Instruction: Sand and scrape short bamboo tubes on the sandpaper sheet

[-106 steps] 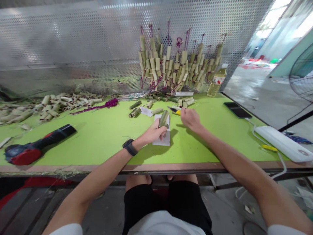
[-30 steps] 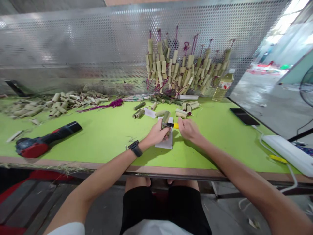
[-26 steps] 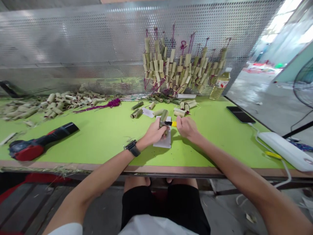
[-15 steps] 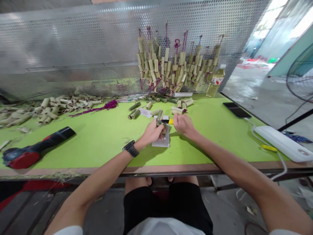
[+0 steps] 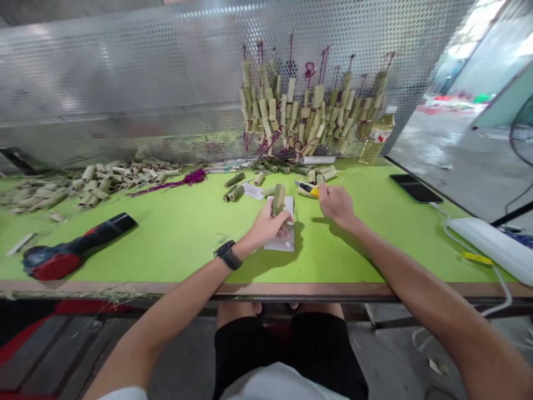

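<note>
My left hand (image 5: 270,225) is closed around a short greenish bamboo tube (image 5: 278,199), whose upper part sticks out above the fingers. Beneath it lies a sheet of white paper (image 5: 283,242) on the green tabletop (image 5: 200,233). Off to the right, my right hand (image 5: 336,204) grips a yellow utility knife (image 5: 311,190) with its blade out, pointing left and away from me. Knife and tube are apart. Behind the hands lie loose bamboo tubes (image 5: 234,193) and a small white paper slip (image 5: 252,191).
Strung bamboo pieces (image 5: 308,119) hang on a perforated metal panel (image 5: 166,72). A bottle of yellow liquid (image 5: 378,136), a phone (image 5: 416,189) and a white power strip (image 5: 491,244) are at right. At left are a bamboo pile (image 5: 100,183), purple string (image 5: 194,177) and a red-black power tool (image 5: 79,247).
My right hand has drawn the knife away from the bamboo tube, to the right. My left hand still holds the tube, which now shows more fully. The view has shifted slightly.
</note>
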Available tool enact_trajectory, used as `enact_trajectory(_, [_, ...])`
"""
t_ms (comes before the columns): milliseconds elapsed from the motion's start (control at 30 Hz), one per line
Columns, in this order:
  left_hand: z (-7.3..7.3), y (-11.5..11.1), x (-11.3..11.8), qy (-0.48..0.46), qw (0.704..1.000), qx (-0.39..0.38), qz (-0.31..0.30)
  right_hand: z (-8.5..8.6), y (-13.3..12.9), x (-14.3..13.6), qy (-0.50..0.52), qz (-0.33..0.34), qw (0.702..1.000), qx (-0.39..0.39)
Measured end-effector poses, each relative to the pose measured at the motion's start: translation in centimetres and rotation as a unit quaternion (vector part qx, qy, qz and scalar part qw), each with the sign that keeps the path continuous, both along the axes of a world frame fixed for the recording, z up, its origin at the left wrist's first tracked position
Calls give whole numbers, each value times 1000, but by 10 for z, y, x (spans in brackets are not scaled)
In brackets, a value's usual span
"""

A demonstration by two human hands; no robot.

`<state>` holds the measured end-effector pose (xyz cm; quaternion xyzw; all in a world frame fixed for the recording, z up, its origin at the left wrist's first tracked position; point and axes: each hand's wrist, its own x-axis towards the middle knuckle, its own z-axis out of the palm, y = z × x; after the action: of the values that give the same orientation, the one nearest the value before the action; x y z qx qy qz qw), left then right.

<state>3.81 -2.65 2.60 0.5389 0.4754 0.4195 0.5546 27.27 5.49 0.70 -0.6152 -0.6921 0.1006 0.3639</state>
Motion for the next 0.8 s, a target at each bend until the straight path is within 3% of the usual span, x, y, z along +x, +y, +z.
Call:
enact_trajectory(267, [-3,8,-1,-36,999,-3,10,2,-17,-16,-13,82,997,-3])
enact_trajectory(633, [-2,8,-2,26,999,3,26,0,-32,-38,-39,155,984,-84])
enact_trajectory(800, [-4,7,-3,56,998,33,22,-3,-32,-39,-31,158,983,-89])
